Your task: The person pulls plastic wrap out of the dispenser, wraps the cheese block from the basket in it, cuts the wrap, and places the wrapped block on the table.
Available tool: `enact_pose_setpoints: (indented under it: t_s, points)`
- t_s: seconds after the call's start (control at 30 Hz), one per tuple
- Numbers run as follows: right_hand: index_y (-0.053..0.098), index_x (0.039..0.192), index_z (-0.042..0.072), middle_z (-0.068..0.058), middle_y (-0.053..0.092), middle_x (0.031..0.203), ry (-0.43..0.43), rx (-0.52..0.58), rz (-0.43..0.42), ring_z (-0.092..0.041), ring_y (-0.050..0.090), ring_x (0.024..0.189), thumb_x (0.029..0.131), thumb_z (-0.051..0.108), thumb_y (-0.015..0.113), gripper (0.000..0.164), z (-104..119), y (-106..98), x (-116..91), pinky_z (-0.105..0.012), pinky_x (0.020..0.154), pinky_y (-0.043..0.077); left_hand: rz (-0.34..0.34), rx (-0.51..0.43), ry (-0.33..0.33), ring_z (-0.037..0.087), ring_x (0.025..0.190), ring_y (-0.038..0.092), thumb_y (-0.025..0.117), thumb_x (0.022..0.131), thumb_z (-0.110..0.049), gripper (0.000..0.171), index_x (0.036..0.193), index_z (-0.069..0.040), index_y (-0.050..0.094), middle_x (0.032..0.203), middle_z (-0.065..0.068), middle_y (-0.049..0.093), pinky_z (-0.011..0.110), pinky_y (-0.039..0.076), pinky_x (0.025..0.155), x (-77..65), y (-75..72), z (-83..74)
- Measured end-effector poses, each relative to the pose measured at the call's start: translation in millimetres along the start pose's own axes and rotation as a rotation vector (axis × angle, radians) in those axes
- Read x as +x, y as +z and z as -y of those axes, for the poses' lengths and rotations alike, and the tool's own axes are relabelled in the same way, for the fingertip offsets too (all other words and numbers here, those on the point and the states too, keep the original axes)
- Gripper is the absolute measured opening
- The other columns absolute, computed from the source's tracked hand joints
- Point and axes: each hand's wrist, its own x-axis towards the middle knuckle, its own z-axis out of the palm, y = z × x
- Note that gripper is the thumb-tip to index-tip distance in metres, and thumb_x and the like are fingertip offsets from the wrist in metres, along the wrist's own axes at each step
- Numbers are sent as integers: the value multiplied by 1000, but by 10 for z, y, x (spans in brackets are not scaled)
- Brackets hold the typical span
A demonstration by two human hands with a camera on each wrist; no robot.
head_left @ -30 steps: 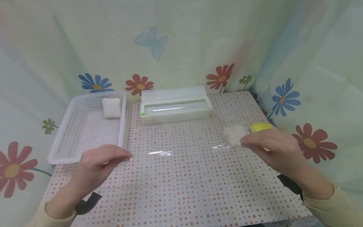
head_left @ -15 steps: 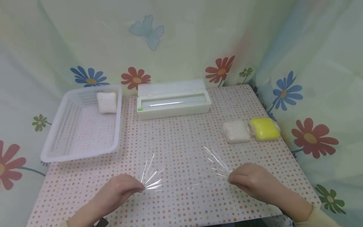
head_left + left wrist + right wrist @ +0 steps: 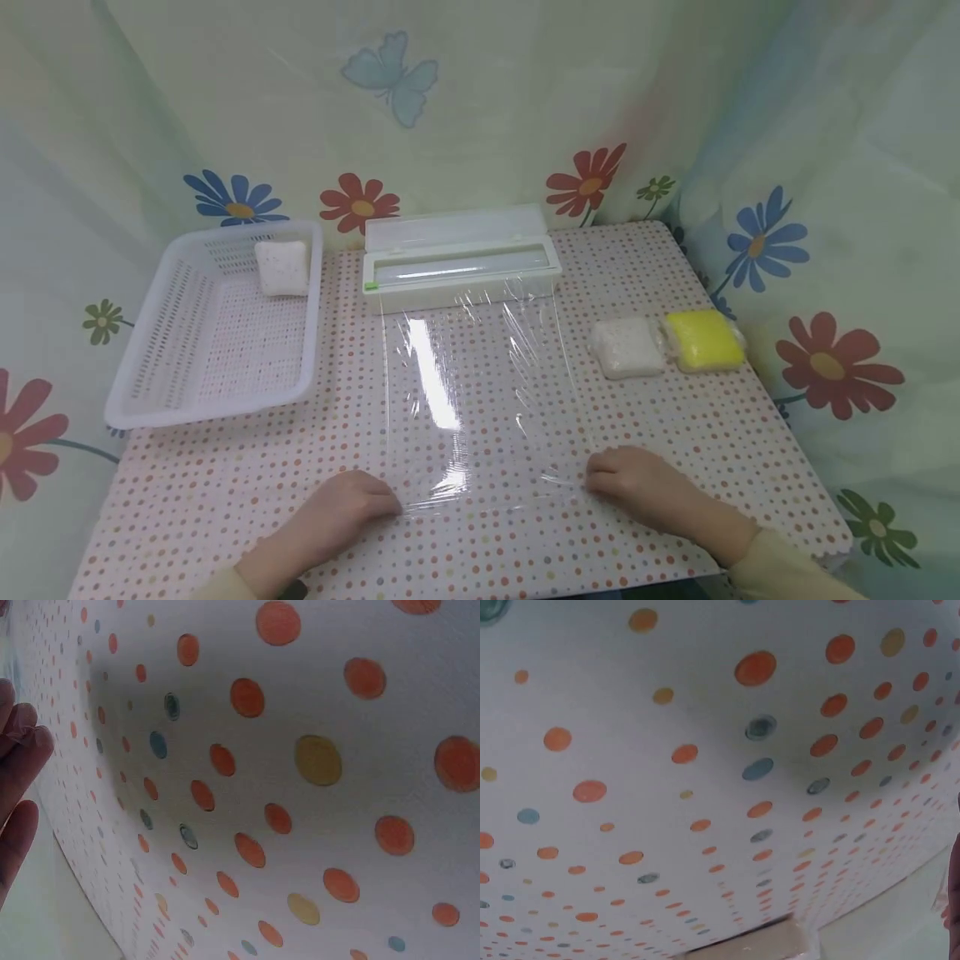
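A sheet of plastic wrap [image 3: 487, 400] stretches from the white wrap dispenser box [image 3: 465, 293] toward the table's front edge. The box's lid stands up, and a roll lies inside. My left hand [image 3: 348, 508] pinches the near left corner of the sheet; in the left wrist view a wisp of film shows at the fingertips [image 3: 26, 735]. At the near right corner, my right hand [image 3: 637, 492] pinches the other end, its fingertips turned away from the head camera. The right wrist view catches only a sliver of that hand at its edge.
To the left is a white plastic basket [image 3: 217, 333], with a white block [image 3: 282, 268] in its far right corner. On the right lie a wrapped white block [image 3: 628, 347] and a wrapped yellow block [image 3: 705, 340]. A dotted cloth [image 3: 720, 467] covers the table; flowered curtains enclose it.
Both hands have come down and toward the table's front edge, drawing the film out. The bunched film at the fingers has spread into a flat sheet. The head view has tilted slightly downward.
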Motion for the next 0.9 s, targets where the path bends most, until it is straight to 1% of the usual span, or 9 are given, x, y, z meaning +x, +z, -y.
enact_pose_setpoints:
  t_s: [0.1,0.2,0.33,0.4,0.53,0.63,0.7,0.77,0.9]
  points:
    - [74,90,20,9,70,92,24,8,69,-7,67,84,76,8,81,20,-7,37,1,-21,75,59,31,21,11,6,84,71,76,81,-9,16,89,-22,78,89,-9,77,26,60,81,18,40,5]
    - [74,92,22,10,70,93,48,24,110,-8,67,88,78,8,80,21,-12,66,-5,-24,78,60,87,9,-6,5,87,71,75,83,-10,15,89,-23,78,91,-10,77,27,60,84,40,54,2]
    - [74,92,23,12,70,92,60,30,110,-7,66,90,78,8,80,22,-20,106,-9,-26,80,60,141,1,-36,3,88,70,74,85,-13,12,88,-24,78,91,-12,76,24,59,84,61,75,14]
    - [74,92,24,13,70,92,58,26,109,-7,66,91,78,8,80,22,-25,127,-7,-27,82,60,152,6,-42,2,87,69,74,84,-15,11,87,-25,78,90,-12,76,21,58,82,64,96,28]
    - [75,94,25,13,71,93,57,21,127,-9,66,94,79,9,80,22,-22,180,1,-30,85,60,146,38,-21,2,85,64,76,83,-17,9,85,-25,79,88,-13,72,18,56,79,61,144,46]
    - [74,94,25,13,71,93,60,21,131,-9,66,94,80,11,81,21,-28,214,-2,-30,86,60,150,32,-22,2,84,58,79,83,-20,4,83,-24,79,86,-13,67,17,54,76,66,162,37]
    - [74,93,25,14,70,92,65,38,117,-7,65,92,81,14,81,19,-34,229,-7,-28,84,60,169,11,-44,1,83,54,79,84,-25,3,82,-24,79,85,-13,64,17,52,75,74,166,26]
    - [73,92,25,15,67,91,67,66,97,-5,63,89,83,18,80,13,-41,243,-11,-26,80,59,188,-14,-69,0,82,50,79,85,-29,7,80,-23,79,84,-14,61,18,50,73,78,164,17]
    - [71,88,26,18,61,87,82,145,80,0,56,83,92,25,75,5,-52,261,-4,-23,74,55,191,-40,-103,0,80,50,77,87,-30,14,75,-22,76,78,-14,61,20,49,73,89,173,20]
